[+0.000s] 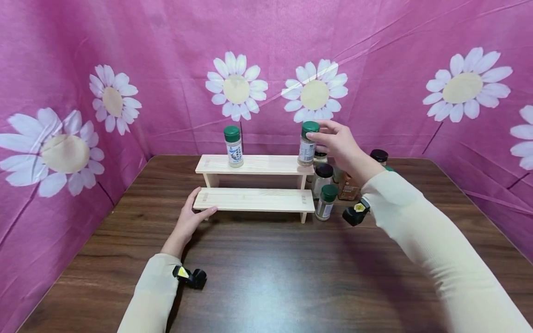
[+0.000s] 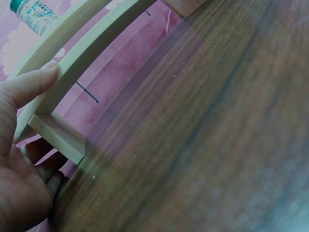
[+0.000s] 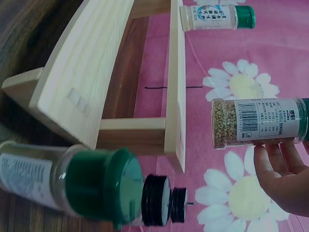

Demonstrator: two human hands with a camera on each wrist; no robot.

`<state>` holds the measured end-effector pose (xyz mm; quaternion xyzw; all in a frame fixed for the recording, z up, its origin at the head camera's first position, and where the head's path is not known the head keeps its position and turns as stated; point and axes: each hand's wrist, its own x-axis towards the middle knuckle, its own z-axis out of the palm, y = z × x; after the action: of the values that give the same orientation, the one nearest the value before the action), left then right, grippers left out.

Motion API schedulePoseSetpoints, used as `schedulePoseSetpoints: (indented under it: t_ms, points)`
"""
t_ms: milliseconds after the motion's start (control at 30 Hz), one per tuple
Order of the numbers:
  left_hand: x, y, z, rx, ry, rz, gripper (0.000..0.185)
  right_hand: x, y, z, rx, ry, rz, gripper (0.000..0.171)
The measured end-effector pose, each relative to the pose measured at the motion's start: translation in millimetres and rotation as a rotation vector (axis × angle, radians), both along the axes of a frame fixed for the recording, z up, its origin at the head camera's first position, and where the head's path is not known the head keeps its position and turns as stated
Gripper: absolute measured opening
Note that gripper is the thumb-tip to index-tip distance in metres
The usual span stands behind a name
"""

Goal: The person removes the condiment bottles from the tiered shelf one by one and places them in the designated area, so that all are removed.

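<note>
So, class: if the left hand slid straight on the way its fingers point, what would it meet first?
The left hand already touches the left end of the wooden rack's lower step, so it would probably just push that step.

A dark wooden table (image 1: 266, 277) carries a two-step wooden rack (image 1: 254, 200) and several spice jars (image 1: 326, 202) beside it.

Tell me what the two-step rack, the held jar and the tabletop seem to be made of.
Two-step rack: pale unfinished wood, faint grain, matte.
Held jar in the right hand: clear glass or plastic, cannot tell which; seeds show through; green cap looks like plastic.
Tabletop: dark wood-grain surface, slight sheen, possibly laminate.
</note>
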<state>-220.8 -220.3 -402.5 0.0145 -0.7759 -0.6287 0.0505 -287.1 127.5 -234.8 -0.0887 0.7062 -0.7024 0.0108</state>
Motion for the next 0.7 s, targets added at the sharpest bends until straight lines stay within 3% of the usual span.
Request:
schedulePoseSetpoints:
  t_ms: [433, 700]
  points:
    - [1.3, 0, 2.0, 0.002, -0.007, -0.004, 0.080, 16.3, 27, 3.7, -0.015, 0.009, -0.017, 0.030]
    - [0.7, 0, 1.1, 0.031, 0.008, -0.015, 0.078, 25.3, 45, 1.7, -0.187, 0.054, 0.036, 0.020]
